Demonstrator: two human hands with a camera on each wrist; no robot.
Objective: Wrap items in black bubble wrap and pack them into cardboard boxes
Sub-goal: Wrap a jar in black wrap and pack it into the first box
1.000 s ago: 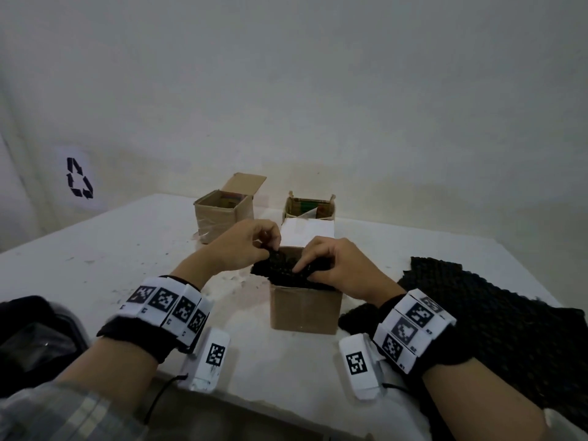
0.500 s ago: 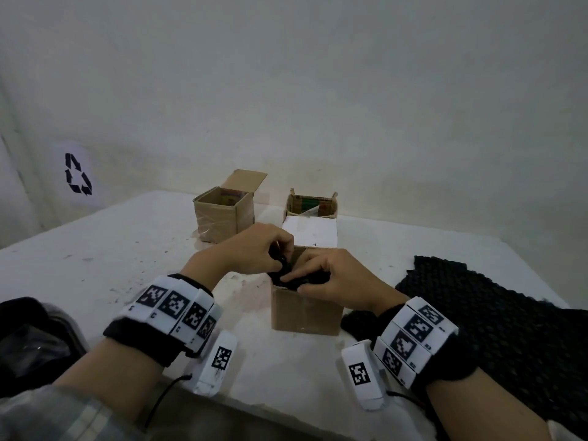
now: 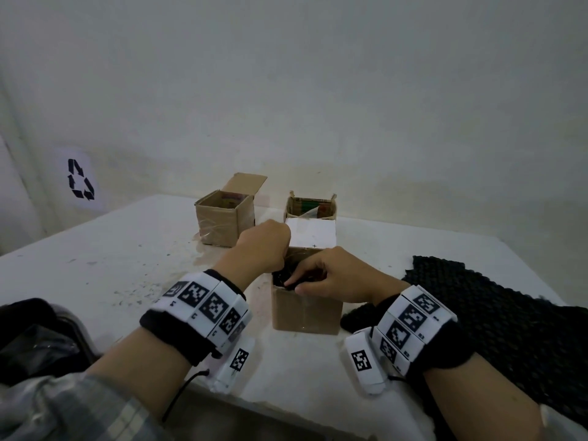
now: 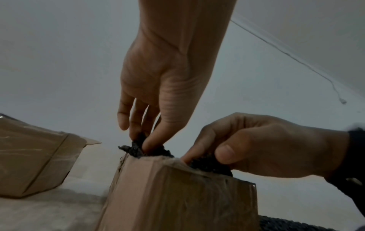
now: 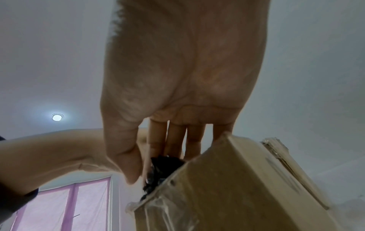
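A small cardboard box [image 3: 307, 311] stands open on the white table [image 3: 111, 265] in front of me. A bundle in black bubble wrap [image 3: 284, 279] sits in its mouth, mostly below the rim. My left hand [image 3: 264, 246] reaches down from the left, and its thumb and fingers pinch the wrap [image 4: 138, 148] at the box's far corner. My right hand [image 3: 331, 276] covers the near right part of the opening. Its thumb and curled fingers [image 4: 225, 153] hold the wrap at the rim, and its fingers dip inside the box [image 5: 237, 187]. What is wrapped is hidden.
Two more open cardboard boxes [image 3: 222, 224] [image 3: 310, 208] stand behind, near the wall. The near box's white flap [image 3: 313, 232] stands open at its back. A large sheet of black bubble wrap [image 3: 493, 313] lies at the right. A dark bag [image 3: 31, 338] sits at the left table edge.
The black bundle, which stood above the rim a second ago, has gone down into the box. Both hands have followed it down, fingers now inside the opening.
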